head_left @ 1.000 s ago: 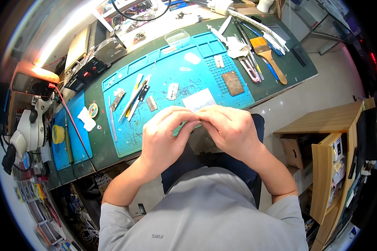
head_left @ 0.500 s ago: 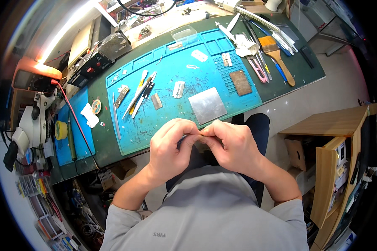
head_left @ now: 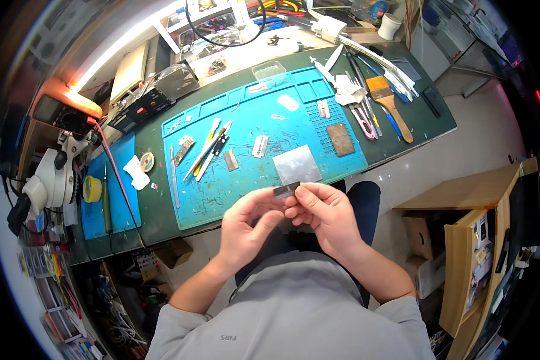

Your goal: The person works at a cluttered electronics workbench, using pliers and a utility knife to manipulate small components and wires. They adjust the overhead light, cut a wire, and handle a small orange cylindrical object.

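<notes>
Above the near edge of the blue work mat (head_left: 255, 180), my right hand (head_left: 331, 215) pinches a small dark, thin rectangular piece (head_left: 286, 191) by its right end, between thumb and fingers. The piece has a lighter strip along it; its exact kind is unclear. My left hand (head_left: 245, 227) is cupped at the piece's other end, thumb apart from the fingers; its fingertips are close to that end or touch it. A square silvery metal plate (head_left: 296, 163) lies on the mat just beyond both hands.
Razor-blade-like pieces (head_left: 260, 146), tweezers and knives (head_left: 210, 150) lie on the mat, with a brown plate (head_left: 341, 140) to the right. Farther right are a wide brush (head_left: 390, 108) and pink-handled scissors (head_left: 365, 124). An orange multimeter (head_left: 66, 108) stands left; a wooden cabinet (head_left: 468, 183) is at right.
My hands, closed together fingertip to fingertip before, have moved apart. The dark piece now shows in my right hand's pinch, and my left thumb has come away. The view has shifted slightly.
</notes>
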The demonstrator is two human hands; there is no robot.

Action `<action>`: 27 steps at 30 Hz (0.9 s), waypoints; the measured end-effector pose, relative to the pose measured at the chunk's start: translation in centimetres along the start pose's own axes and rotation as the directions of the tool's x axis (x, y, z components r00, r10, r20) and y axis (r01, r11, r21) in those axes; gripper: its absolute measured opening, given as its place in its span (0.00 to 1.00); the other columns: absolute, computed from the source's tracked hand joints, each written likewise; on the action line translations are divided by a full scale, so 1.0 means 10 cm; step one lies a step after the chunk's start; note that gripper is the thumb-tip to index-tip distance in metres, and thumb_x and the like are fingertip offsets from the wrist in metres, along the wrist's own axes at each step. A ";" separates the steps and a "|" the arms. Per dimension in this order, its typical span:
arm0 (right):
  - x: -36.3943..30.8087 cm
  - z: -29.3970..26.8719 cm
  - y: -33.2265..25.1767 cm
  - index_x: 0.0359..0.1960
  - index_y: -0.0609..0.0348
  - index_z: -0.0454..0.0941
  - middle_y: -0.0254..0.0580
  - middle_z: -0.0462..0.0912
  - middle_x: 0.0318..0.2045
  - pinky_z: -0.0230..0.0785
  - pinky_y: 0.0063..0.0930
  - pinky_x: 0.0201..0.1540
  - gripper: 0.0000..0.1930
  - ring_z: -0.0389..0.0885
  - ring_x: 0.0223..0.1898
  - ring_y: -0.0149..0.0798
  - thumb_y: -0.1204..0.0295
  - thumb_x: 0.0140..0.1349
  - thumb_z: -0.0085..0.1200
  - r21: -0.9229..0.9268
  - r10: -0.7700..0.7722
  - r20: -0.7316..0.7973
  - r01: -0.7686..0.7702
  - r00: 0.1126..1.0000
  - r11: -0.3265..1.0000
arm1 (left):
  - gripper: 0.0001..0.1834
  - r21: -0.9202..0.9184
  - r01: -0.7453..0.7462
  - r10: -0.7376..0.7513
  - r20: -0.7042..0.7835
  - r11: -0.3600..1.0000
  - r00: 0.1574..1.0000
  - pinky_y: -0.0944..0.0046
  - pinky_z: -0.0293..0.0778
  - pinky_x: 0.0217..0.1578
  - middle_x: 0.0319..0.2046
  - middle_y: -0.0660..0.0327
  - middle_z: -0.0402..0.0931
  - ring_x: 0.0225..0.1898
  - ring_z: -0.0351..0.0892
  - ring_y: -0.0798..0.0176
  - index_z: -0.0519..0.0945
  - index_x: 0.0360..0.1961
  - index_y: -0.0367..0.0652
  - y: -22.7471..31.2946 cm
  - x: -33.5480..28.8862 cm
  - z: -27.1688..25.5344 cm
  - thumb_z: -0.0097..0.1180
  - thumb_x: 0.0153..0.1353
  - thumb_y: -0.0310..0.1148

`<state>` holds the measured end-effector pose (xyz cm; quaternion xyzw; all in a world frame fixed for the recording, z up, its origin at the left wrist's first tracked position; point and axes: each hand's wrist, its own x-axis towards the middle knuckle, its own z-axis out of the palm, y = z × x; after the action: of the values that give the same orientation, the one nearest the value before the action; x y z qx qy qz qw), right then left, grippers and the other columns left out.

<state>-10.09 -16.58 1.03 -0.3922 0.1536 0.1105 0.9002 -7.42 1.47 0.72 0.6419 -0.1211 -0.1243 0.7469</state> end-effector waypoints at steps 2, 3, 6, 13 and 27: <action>-0.01 0.02 0.09 0.50 0.64 0.82 0.40 0.87 0.39 0.76 0.23 0.38 0.13 0.84 0.38 0.30 0.67 0.72 0.58 -0.031 -0.031 0.031 0.031 0.999 0.999 | 0.12 -0.023 0.007 -0.008 -0.038 1.000 0.999 0.71 0.80 0.40 0.46 0.57 0.83 0.43 0.83 0.69 0.80 0.52 0.31 0.00 -0.03 0.02 0.59 0.69 0.25; -0.01 0.02 0.15 0.50 0.64 0.82 0.39 0.87 0.39 0.76 0.23 0.38 0.13 0.84 0.38 0.30 0.67 0.72 0.58 -0.069 -0.061 0.040 0.064 0.997 0.996 | 0.11 -0.050 0.028 -0.030 -0.041 0.998 0.999 0.71 0.80 0.38 0.46 0.57 0.83 0.43 0.83 0.69 0.81 0.51 0.32 0.00 -0.03 -0.01 0.60 0.69 0.25; -0.06 0.10 0.14 0.51 0.63 0.82 0.36 0.86 0.36 0.76 0.23 0.38 0.13 0.82 0.38 0.30 0.71 0.69 0.60 -0.371 -0.257 0.051 0.258 0.965 0.892 | 0.09 -0.091 0.053 -0.059 -0.064 0.994 0.996 0.72 0.80 0.35 0.45 0.58 0.83 0.42 0.84 0.69 0.82 0.48 0.33 0.00 -0.03 -0.09 0.60 0.69 0.25; -0.05 0.11 0.00 0.52 0.60 0.83 0.37 0.87 0.36 0.77 0.22 0.41 0.14 0.85 0.34 0.28 0.76 0.64 0.63 -0.692 -0.435 0.244 0.470 0.866 0.548 | 0.09 0.024 0.099 -0.099 -0.012 0.995 0.995 0.72 0.80 0.34 0.40 0.59 0.85 0.41 0.85 0.68 0.83 0.48 0.34 0.16 -0.05 -0.10 0.59 0.70 0.25; -0.07 0.11 0.10 0.37 0.63 0.80 0.39 0.82 0.33 0.75 0.26 0.33 0.08 0.82 0.29 0.33 0.76 0.60 0.67 -0.741 -0.417 0.324 0.502 0.849 0.445 | 0.04 0.333 -0.092 0.114 -0.045 0.938 0.993 0.69 0.79 0.35 0.37 0.59 0.84 0.35 0.83 0.68 0.86 0.39 0.37 0.11 -0.07 -0.10 0.65 0.62 0.21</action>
<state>-10.88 -15.22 1.34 -0.7759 -0.0680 -0.0620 0.6241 -7.69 2.83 1.60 0.7544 -0.1500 -0.0426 0.6376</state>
